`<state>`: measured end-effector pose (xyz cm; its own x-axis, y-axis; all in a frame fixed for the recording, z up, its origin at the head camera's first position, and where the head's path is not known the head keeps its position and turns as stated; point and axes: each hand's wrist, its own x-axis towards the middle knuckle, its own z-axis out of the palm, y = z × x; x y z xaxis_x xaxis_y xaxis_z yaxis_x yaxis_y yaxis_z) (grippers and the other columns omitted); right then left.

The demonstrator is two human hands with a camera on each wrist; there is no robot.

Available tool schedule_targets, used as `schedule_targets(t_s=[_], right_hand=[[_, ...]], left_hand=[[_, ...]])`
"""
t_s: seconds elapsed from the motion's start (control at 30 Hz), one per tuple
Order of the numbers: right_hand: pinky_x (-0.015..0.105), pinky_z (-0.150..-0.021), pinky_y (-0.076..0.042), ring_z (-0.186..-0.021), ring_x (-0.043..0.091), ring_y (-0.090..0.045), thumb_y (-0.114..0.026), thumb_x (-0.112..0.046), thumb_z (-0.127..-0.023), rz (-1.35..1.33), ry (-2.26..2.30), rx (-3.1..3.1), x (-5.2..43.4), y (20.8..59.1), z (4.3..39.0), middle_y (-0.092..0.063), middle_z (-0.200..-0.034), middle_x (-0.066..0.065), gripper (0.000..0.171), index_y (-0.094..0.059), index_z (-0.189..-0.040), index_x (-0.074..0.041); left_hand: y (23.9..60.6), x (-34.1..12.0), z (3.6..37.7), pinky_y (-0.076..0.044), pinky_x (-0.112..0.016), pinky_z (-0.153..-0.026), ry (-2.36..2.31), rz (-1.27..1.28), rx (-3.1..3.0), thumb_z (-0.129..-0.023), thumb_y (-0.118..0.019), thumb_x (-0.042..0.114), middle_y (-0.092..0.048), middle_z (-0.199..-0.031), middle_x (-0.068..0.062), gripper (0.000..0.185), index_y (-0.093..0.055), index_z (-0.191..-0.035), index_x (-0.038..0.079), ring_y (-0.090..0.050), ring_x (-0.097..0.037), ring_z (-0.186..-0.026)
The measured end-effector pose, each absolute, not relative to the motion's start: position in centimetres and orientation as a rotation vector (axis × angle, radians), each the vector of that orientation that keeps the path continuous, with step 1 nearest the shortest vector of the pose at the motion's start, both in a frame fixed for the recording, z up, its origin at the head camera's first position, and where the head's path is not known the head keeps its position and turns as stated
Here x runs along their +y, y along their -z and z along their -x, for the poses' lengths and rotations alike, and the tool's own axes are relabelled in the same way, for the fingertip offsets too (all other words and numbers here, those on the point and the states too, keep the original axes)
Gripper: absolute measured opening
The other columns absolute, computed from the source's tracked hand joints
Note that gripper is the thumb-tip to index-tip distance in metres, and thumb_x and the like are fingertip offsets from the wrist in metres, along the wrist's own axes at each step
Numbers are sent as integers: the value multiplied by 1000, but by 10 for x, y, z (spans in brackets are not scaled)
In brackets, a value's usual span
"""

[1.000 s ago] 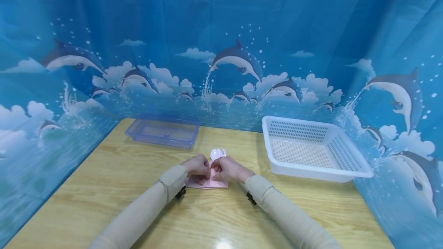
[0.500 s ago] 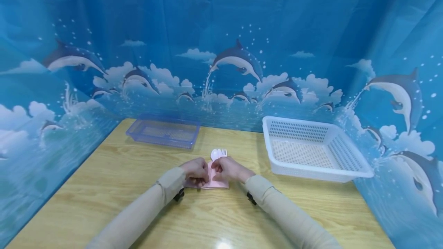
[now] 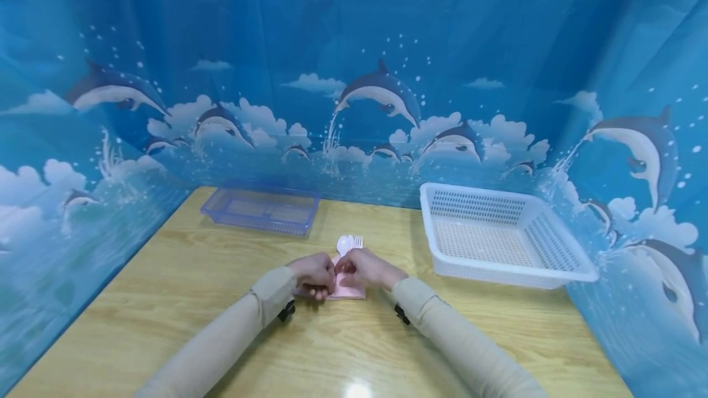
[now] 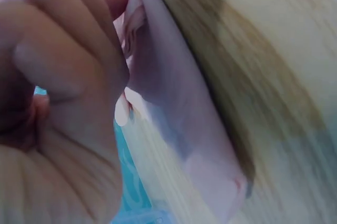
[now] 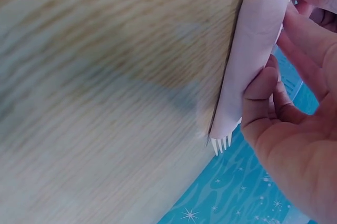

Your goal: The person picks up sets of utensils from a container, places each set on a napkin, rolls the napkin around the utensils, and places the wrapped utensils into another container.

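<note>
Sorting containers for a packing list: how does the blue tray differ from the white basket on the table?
The blue tray is translucent blue and shallow; the white basket is opaque white with taller, perforated walls. The tray sits at the far left of the table, the basket at the right, and the basket looks larger. Both are rectangular, plastic and hold nothing visible.
</note>
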<state>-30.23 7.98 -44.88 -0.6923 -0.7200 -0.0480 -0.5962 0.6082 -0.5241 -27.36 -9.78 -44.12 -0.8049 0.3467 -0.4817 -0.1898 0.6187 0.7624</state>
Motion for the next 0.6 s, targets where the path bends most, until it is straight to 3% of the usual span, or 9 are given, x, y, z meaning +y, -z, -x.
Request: schedule_targets(t_s=[0.3,0.6], right_hand=[[19,-82,-52,-90,11,-65,-72,-4,-85,1116,691,2554,80,447,302,-75,-100,2,21,-75,-105,-7],[17,-76,-52,-83,7,-64,-71,-3,-86,1165,678,2536,79,449,303,-75,-96,2,19,-75,-104,-7]], left_hand=[[443,-103,274,-28,-13,-35,-1015,-143,2260,-78,-70,4,-49,-46,4,23,-56,-61,11,-38,-2,-38],[443,-106,274,-28,-12,-36,-977,-151,2264,-77,-71,4,-49,-46,4,23,-55,-61,12,-39,-2,-38]])
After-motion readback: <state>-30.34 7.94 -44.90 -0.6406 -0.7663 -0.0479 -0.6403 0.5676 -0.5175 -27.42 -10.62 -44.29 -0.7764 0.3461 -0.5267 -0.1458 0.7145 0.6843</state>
